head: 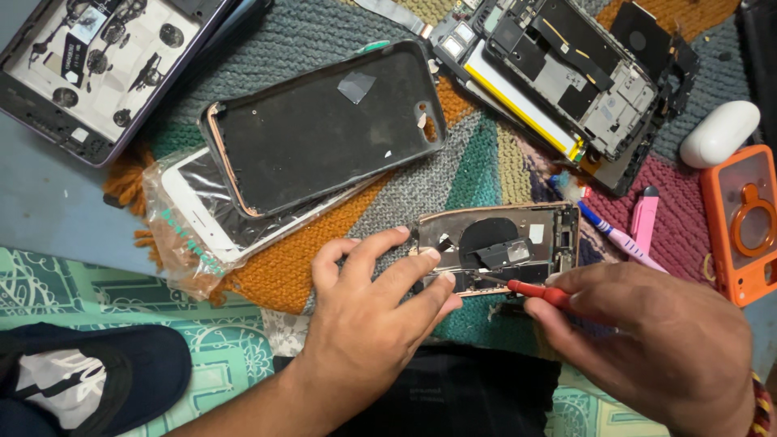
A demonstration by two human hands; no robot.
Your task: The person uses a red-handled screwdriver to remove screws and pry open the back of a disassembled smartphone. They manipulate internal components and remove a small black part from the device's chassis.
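A knitted multicolour mat point(486, 166) covers the surface beneath and beyond both hands; its orange fringe edge ends left of the left hand, where a blue floor area point(48, 218) lies bare. Far up-left of the left hand sits an opened purple phone housing point(97, 69). Directly above the left hand, a black phone case point(324, 121) lies inner side up, overlapping a white phone in a clear plastic bag point(194, 218). Above the right hand lies a dismantled phone chassis point(566, 77) with a yellow-edged battery. Right of the right hand, an orange phone case point(745, 222) sits at the frame edge, with a white earbud case point(719, 133) above it.

The opened phone rear housing point(502, 247) lies between the two hands, just above their fingertips. The left hand point(372, 324) presses its fingers on the housing's left edge, steadying it. The right hand point(655, 344) is closed around a red-handled screwdriver point(534, 291), whose tip meets the housing's lower interior. A pink tool point(645, 218) and a blue-white pen point(619, 236) lie just above the right hand. Free mat remains between the housing and the black case.
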